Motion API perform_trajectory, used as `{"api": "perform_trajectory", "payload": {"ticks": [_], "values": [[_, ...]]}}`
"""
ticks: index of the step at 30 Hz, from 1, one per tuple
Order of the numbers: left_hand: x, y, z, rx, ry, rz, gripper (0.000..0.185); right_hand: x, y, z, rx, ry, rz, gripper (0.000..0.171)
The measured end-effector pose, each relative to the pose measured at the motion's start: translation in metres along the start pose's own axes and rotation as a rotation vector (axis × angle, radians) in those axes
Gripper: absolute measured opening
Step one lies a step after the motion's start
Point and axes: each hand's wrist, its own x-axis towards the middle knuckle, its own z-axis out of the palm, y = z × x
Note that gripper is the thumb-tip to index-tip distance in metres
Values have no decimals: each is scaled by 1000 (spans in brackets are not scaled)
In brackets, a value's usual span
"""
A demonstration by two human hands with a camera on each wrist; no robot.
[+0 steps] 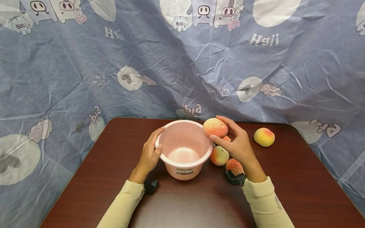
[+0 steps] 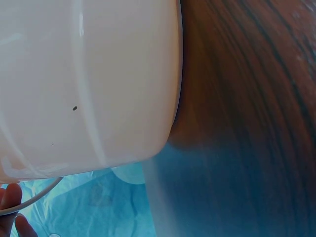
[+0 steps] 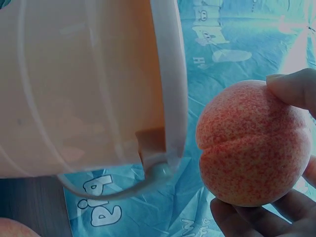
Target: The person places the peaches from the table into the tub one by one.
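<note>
Peach (image 3: 252, 143), round, speckled, creased, in right hand (image 1: 240, 141), glossy pink bucket (image 1: 182, 165)

Staged recording corner, cloth-screened; can't tell whether home, office or lab.

Blue-grey printed cloth (image 1: 168, 63) hangs behind and along both sides of the counter (image 1: 288, 177), creased and wrinkled, hiding the room beyond. Print is childish: cartoon pigs, clouds, pale discs, lettering, so slightly homey. Counter is dark red-brown, wood-grained, rounded far corners, glossy patch near the front; would suit an office or a dining room. Black wrist units (image 1: 151, 186) at the person's wrists point to a capture setup. Props few, household sort: pink bucket (image 1: 182, 136), several peaches (image 1: 264, 137). Wrist views show similar cloth, tinted bluer.
</note>
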Motion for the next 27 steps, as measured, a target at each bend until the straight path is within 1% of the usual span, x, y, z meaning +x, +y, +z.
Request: {"api": "perform_trajectory", "payload": {"ticks": [3,6,14,18,22,24,27], "values": [[0,0,0,4,3,-5,63,0,-11,5,1,-11,-12,64],[0,0,1,7,4,-6,64,0,-23,10,-12,-19,-6,63],[0,1,1,4,6,-8,64,2,-27,19,-51,-39,0,63],[1,1,0,1,4,-9,64,2,-29,24,-50,-60,28,63],[0,1,0,2,6,-6,64,2,-31,28,-78,-85,52,62],[0,1,0,4,5,-9,64,2,-32,31,-80,-101,47,62],[1,1,0,2,5,-6,63,3,-31,34,-85,-122,17,62]]}}
